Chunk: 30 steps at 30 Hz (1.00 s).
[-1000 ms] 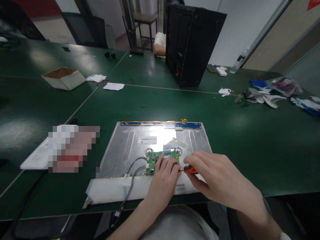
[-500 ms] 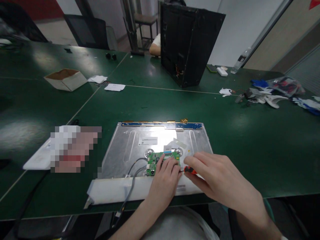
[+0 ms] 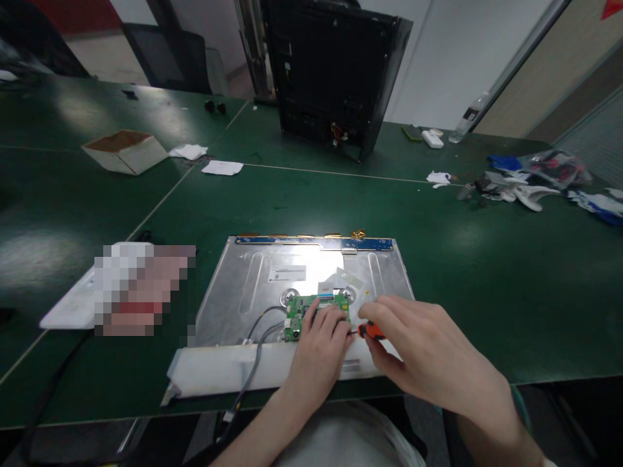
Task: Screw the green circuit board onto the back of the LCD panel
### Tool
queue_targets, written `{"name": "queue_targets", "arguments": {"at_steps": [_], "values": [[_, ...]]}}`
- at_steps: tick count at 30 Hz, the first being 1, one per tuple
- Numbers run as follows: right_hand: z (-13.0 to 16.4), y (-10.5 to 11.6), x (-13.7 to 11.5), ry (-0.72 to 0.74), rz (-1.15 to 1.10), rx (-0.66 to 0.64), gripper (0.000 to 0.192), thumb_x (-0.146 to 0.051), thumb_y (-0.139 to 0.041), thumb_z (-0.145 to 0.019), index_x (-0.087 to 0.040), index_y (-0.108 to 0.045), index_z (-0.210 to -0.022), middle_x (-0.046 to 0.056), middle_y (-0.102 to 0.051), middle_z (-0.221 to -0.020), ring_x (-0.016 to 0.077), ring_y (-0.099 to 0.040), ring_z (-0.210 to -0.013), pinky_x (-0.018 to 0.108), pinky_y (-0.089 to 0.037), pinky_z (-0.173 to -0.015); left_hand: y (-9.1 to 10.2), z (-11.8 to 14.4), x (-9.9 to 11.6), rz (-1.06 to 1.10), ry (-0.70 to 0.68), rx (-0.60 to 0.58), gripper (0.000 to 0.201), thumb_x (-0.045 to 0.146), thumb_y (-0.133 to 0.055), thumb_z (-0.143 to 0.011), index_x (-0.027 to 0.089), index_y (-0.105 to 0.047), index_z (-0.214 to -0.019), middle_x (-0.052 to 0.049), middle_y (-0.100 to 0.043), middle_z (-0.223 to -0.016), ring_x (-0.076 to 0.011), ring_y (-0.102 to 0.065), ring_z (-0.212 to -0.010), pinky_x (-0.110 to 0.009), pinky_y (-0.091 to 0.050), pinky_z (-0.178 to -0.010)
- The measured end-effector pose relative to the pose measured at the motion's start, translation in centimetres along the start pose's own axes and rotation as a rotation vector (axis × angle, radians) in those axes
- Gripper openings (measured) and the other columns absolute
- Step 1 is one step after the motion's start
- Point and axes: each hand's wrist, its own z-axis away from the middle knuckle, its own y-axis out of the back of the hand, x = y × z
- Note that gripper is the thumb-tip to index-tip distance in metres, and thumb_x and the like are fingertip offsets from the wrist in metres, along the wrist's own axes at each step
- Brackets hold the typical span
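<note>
Board (image 3: 297, 311): lies on the back of the silver panel (image 3: 228, 311), near its white lower strip (image 3: 214, 373); cables (image 3: 257, 357) leave its left side.
Left hand (image 3: 321, 338): fingers extended over the board, closed around nothing.
Right hand (image 3: 423, 344): fingers gripping the screwdriver (image 3: 372, 330), shaft toward the board's right edge, tip hard to make out.
Screwdriver work: seems under way at that edge, the next move calling for a steady board and a well-seated tip.
Counter (image 3: 487, 279): green, carrying the panel; a black case (image 3: 331, 71) stands beyond.
</note>
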Motion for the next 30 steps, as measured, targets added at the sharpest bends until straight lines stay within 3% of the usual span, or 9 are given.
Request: {"name": "queue_targets", "arguments": {"at_steps": [30], "values": [[0.20, -0.57, 0.43, -0.010, 0.057, 0.067, 0.009, -0.022, -0.047, -0.094, -0.020, -0.048, -0.102, 0.001, -0.059, -0.080, 0.0158, -0.056, -0.070, 0.027, -0.036, -0.060, 0.28, 0.08, 0.02, 0.098, 0.007, -0.014, 0.015, 0.012, -0.047, -0.092, 0.019, -0.060, -0.088, -0.003, -0.063, -0.092, -0.0201, -0.058, -0.098, -0.049, -0.033, -0.109]]}}
